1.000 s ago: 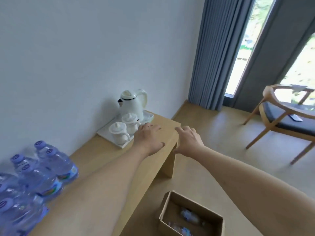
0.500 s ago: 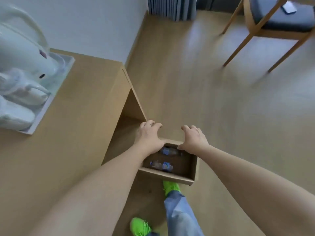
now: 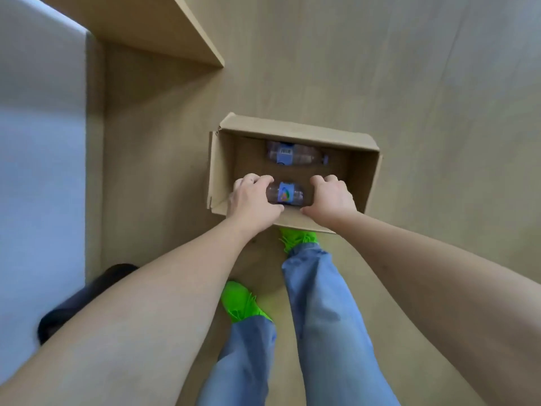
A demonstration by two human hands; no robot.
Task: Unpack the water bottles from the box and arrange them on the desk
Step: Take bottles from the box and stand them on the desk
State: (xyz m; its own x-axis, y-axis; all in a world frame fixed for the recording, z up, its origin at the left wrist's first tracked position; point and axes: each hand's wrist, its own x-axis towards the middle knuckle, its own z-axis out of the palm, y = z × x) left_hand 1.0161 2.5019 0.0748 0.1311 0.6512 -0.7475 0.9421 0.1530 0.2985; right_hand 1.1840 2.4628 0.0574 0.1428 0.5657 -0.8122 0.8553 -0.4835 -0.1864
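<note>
two water bottles lie flat in the cardboard box on the wooden floor. the near bottle sits by the box's near wall, and both hands are on it: left hand curled over one end, right hand curled over the other, fingers bent down around it, though whether it's gripped tight or just touched, cannot tell. the far bottle rests against the far wall, barcode label up, well clear of the hands. bright green shoes stand just behind the box, blue trousers above them, desk edge off to the upper left.
</note>
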